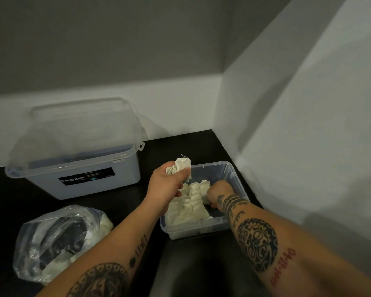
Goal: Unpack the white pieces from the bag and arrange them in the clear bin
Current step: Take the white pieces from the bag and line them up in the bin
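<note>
White fabric pieces (190, 200) packed in rows inside small clear plastic bin (234, 174) on black desk (180, 146). Left hand (169, 185) at bin's 10 o'clock rim, fingers (183, 173) curled round bunch of white pieces (181, 166). Right hand (220, 195) inside bin, knuckles bent, fingertips pressed against piece at row's 3 o'clock end. Crumpled clear plastic bag (56, 241) at 8 o'clock, white pieces inside.

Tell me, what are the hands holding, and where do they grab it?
The left hand grips a bunch of white pieces by their lower ends. The right hand is down in the clear bin, pinching one white piece.
</note>
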Demonstrator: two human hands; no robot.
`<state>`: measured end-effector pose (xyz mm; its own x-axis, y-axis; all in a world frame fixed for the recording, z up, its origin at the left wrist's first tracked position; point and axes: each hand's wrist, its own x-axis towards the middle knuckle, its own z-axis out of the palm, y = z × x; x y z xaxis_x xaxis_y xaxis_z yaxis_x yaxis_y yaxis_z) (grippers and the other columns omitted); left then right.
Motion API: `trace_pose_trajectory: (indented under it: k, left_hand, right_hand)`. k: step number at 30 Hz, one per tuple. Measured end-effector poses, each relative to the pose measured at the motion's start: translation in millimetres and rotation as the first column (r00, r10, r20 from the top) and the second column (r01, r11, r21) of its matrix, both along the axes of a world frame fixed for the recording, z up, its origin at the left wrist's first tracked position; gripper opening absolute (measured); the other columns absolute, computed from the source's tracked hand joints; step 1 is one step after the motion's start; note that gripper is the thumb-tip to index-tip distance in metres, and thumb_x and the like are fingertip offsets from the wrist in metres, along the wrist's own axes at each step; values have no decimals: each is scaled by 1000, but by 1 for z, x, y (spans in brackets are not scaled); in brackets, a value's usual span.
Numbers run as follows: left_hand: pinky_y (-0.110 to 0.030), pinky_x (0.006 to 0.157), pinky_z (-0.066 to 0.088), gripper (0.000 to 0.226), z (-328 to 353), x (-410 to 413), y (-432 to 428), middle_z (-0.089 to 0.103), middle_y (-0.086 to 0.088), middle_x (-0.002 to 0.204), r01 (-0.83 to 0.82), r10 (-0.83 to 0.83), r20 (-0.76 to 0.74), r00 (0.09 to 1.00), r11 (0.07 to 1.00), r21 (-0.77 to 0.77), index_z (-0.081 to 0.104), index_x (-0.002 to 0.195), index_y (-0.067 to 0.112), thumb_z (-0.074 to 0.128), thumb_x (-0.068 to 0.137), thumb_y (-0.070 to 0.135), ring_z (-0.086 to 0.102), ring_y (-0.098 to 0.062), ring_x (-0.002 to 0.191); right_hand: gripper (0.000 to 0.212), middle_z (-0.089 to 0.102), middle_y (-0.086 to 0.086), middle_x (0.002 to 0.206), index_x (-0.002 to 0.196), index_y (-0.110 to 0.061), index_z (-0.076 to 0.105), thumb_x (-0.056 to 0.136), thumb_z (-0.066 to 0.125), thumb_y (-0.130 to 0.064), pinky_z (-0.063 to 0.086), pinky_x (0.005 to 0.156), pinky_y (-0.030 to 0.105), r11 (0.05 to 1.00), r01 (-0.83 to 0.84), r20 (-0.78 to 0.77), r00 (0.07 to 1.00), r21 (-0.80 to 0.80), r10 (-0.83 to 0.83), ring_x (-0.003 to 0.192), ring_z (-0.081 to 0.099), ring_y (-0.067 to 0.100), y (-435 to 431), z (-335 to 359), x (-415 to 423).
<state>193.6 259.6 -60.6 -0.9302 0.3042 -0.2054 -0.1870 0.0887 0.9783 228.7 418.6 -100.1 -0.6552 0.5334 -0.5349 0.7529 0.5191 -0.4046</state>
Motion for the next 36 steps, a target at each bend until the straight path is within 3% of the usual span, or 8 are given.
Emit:
trace_pose_trajectory:
  k: [4,12,16,20,24,27,32,36]
  left_hand:
    - [-26,56,49,9,-2,-1,1,68,-2,82,-2,2,-2,1000,1000,0,73,100,23,75,91,23,59,-12,68]
    - [-29,59,51,24,4,-4,8,69,-9,96,-24,17,137,990,998,51,68,113,22,75,91,17,61,-17,74]
    - [-27,55,47,25,5,-1,11,69,-13,96,-9,3,152,988,999,38,66,113,19,72,90,12,60,-17,71]
    - [-26,54,47,22,6,5,15,69,-11,91,22,-27,124,992,999,39,69,110,16,73,89,10,60,-16,68]
    - [-28,54,48,17,9,10,20,67,-9,81,22,-30,113,993,997,78,71,107,12,73,90,9,59,-16,65]
    - [-27,54,47,17,11,12,22,70,-9,81,37,-58,153,987,990,133,73,108,8,74,91,11,59,-15,65]
    - [-28,55,47,18,8,15,22,70,-13,88,31,-52,154,987,990,137,72,110,7,72,91,7,61,-17,67]
    - [-28,56,48,20,6,16,22,71,-14,88,32,-52,158,986,992,124,71,112,8,73,91,9,62,-17,68]
  right_hand:
    - [19,70,13,117,114,-5,67,101,54,-11,56,96,35,996,56,-20,998,70,-55,109,67,26,-1,-1,-1]
    - [32,63,14,133,131,-3,60,103,51,-14,49,104,33,986,-107,27,994,128,104,124,59,27,6,16,3]
    - [34,60,16,134,132,2,59,103,45,-8,44,107,34,984,-121,-95,986,132,134,128,55,30,9,29,7]
    - [27,68,12,113,117,-5,68,101,47,-11,56,94,42,967,71,-425,889,-246,-174,109,65,30,10,53,6]
    - [20,70,-1,104,109,-24,70,99,60,-39,58,67,28,862,-137,-544,820,-488,-177,91,67,13,14,66,17]
    - [19,71,-6,102,112,-25,71,95,68,-33,55,70,23,894,-248,-626,778,-373,-45,95,68,11,14,66,20]
    - [4,75,4,95,97,-24,72,95,69,-25,57,71,29,890,-202,-646,753,-409,-126,81,68,14,19,62,22]
    - [10,75,0,98,105,-24,71,95,69,-25,61,80,37,883,-205,-647,751,-421,-134,90,72,16,22,61,26]
